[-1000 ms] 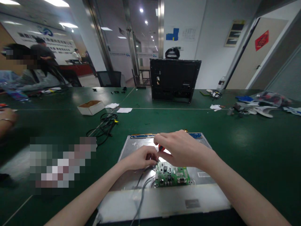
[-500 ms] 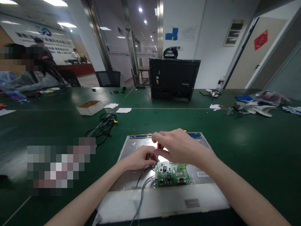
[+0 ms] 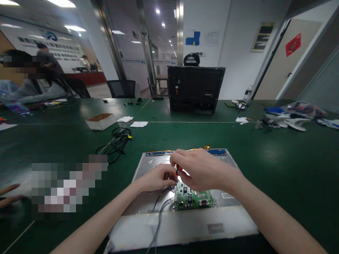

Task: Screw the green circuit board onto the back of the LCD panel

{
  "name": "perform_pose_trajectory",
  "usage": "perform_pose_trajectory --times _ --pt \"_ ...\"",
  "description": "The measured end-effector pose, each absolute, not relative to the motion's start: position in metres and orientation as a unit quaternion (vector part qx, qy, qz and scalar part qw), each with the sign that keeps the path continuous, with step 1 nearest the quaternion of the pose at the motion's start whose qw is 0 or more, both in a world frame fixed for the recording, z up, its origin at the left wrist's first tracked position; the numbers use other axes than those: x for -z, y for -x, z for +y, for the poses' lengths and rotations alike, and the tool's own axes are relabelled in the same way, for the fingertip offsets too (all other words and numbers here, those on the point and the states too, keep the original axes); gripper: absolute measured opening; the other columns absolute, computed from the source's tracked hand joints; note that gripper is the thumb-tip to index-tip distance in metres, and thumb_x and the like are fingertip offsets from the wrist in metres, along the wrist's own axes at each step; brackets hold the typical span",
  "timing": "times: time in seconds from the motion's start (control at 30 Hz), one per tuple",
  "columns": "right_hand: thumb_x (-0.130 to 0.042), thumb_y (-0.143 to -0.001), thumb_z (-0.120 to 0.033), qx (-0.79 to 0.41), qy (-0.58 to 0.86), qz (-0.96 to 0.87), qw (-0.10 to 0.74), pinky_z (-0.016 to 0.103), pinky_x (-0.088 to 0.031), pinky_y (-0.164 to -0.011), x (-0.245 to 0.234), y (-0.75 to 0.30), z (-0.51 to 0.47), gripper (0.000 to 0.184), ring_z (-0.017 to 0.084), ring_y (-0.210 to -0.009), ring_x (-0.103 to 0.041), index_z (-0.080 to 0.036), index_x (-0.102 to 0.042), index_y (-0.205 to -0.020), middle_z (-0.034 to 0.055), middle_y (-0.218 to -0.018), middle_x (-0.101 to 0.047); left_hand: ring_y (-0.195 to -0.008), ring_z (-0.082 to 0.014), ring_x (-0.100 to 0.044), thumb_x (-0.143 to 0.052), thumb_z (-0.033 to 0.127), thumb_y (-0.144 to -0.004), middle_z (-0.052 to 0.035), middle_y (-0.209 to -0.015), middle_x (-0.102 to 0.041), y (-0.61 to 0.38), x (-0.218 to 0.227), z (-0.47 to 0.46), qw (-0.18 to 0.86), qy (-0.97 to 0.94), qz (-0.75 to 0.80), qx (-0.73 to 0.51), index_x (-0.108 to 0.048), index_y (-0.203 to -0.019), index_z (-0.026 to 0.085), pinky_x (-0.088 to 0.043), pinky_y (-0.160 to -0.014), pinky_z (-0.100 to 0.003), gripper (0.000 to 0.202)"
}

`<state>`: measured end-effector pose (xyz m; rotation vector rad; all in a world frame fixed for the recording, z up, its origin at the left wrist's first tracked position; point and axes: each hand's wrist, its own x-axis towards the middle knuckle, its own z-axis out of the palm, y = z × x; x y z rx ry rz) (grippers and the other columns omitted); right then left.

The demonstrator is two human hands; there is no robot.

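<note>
A flat metal-backed display panel (image 3: 140,225) lies on the table before me, bearing a green circuit board (image 3: 194,197). My right hand (image 3: 200,167) is closed around the red and black handle of a screwdriver (image 3: 178,169), held upright over the board's upper left corner. At that same corner, my left hand (image 3: 161,176) has its fingertips pinched together near the screwdriver's lower end; what lies between them is hidden. Grey cables (image 3: 159,220) run from the board's left side toward me. Along the panel's far edge is a narrow blue circuit strip (image 3: 159,153).
A coil of black cable (image 3: 116,141) and an open cardboard box (image 3: 100,121) lie to the left. A black monitor housing (image 3: 196,90) stands across the table. Bagged parts (image 3: 304,110) sit far right. Another person's hand (image 3: 10,195) shows at the left edge.
My right hand has turned and dropped slightly around the screwdriver, showing more of its handle. My left hand stays put. Another person's fingers have come into view at the left edge.
</note>
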<state>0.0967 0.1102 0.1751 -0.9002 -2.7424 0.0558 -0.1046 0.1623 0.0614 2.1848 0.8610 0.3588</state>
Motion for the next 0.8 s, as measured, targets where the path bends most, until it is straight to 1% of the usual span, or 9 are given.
perform_pose_trajectory --times 0.17,0.27,0.33,0.4,0.5,0.63,0.8 --pt "-0.043 -0.093 -0.025 0.000 0.335 -0.934 0.126 0.025 -0.023 -0.048 -0.1747 -0.0963 0.1127 0.013 0.011 -0.059 -0.046 -0.017 -0.052 -0.098 0.0033 -0.088 -0.062 -0.073 -0.0172 -0.059 -0.065 0.017 -0.073 -0.0015 -0.077 -0.065 0.1046 -0.0599 0.1625 0.406 -0.837 0.331 -0.155 -0.064 -0.080 0.015 -0.046 -0.066 -0.026 0.007" --pt "-0.044 -0.094 -0.029 -0.001 0.346 -0.931 0.118 0.025 -0.023 -0.049 -0.1738 -0.0968 0.1141 0.014 0.012 -0.061 -0.049 -0.018 -0.053 -0.094 0.0020 -0.084 -0.063 -0.075 -0.0176 -0.060 -0.065 0.016 -0.073 -0.0014 -0.080 -0.066 0.1050 -0.0594 0.1639 0.407 -0.840 0.324 -0.154 -0.065 -0.083 0.016 -0.046 -0.068 -0.026 0.010" --pt "-0.048 -0.092 -0.028 -0.007 0.343 -0.932 0.118 0.025 -0.024 -0.049 -0.1734 -0.0973 0.1141 0.012 0.012 -0.063 -0.050 -0.018 -0.053 -0.098 0.0024 -0.088 -0.063 -0.075 -0.0172 -0.059 -0.066 0.017 -0.073 -0.0010 -0.079 -0.066 0.1051 -0.0597 0.1648 0.399 -0.846 0.317 -0.154 -0.064 -0.081 0.015 -0.045 -0.067 -0.025 0.008" --pt "-0.050 -0.088 -0.024 -0.019 0.324 -0.938 0.125 0.025 -0.026 -0.049 -0.1732 -0.0978 0.1132 0.016 0.012 -0.064 -0.050 -0.017 -0.051 -0.103 0.0038 -0.096 -0.061 -0.073 -0.0161 -0.057 -0.065 0.018 -0.074 -0.0004 -0.076 -0.064 0.1049 -0.0603 0.1649 0.387 -0.852 0.318 -0.151 -0.064 -0.077 0.015 -0.043 -0.064 -0.024 0.004" --pt "-0.049 -0.084 -0.019 -0.027 0.302 -0.943 0.136 0.025 -0.028 -0.048 -0.1732 -0.0977 0.1117 0.019 0.011 -0.064 -0.048 -0.015 -0.049 -0.102 0.0052 -0.102 -0.059 -0.067 -0.0146 -0.054 -0.064 0.021 -0.075 0.0006 -0.071 -0.061 0.1042 -0.0612 0.1636 0.376 -0.855 0.327 -0.149 -0.063 -0.074 0.015 -0.041 -0.059 -0.023 0.006" --pt "-0.046 -0.084 -0.017 -0.029 0.311 -0.941 0.132 0.026 -0.027 -0.048 -0.1733 -0.0972 0.1123 0.018 0.011 -0.062 -0.047 -0.015 -0.049 -0.102 0.0044 -0.096 -0.060 -0.065 -0.0143 -0.053 -0.066 0.026 -0.077 0.0006 -0.070 -0.060 0.1040 -0.0605 0.1622 0.379 -0.853 0.325 -0.152 -0.063 -0.073 0.015 -0.040 -0.058 -0.023 0.012" --pt "-0.046 -0.090 -0.023 -0.019 0.336 -0.932 0.133 0.025 -0.024 -0.048 -0.1720 -0.0959 0.1145 0.015 0.011 -0.058 -0.047 -0.017 -0.049 -0.104 0.0024 -0.089 -0.063 -0.071 -0.0161 -0.057 -0.066 0.019 -0.074 -0.0004 -0.075 -0.063 0.1052 -0.0597 0.1634 0.393 -0.845 0.330 -0.152 -0.063 -0.078 0.016 -0.043 -0.063 -0.024 0.006"
